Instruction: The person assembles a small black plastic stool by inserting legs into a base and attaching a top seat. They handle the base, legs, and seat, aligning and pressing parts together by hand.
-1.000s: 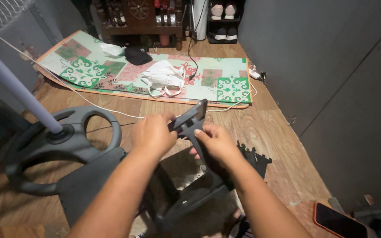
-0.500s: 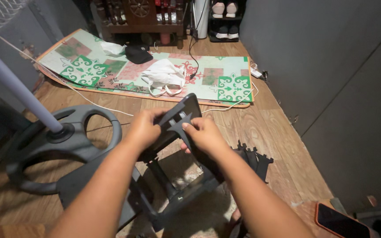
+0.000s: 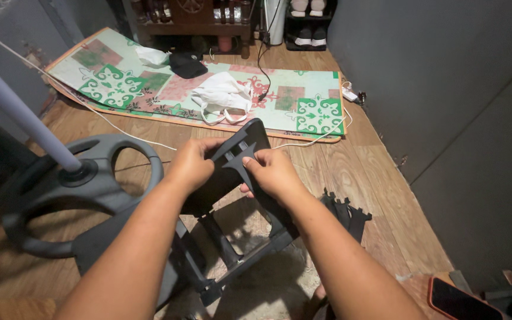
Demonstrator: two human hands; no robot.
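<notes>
Left hand [image 3: 192,166] and right hand [image 3: 271,173] both clasp the dark plastic frame [image 3: 232,155], held above the wooden floor [image 3: 351,172], just right of the round fan base [image 3: 84,189].

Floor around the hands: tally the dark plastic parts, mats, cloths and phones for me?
Dark plastic parts: 3, the frame both hands hold, the ring base with its pole, the toothed piece
Mat: 1
White cloth: 1
Black cloth: 1
Phone: 1
Total: 7
</notes>
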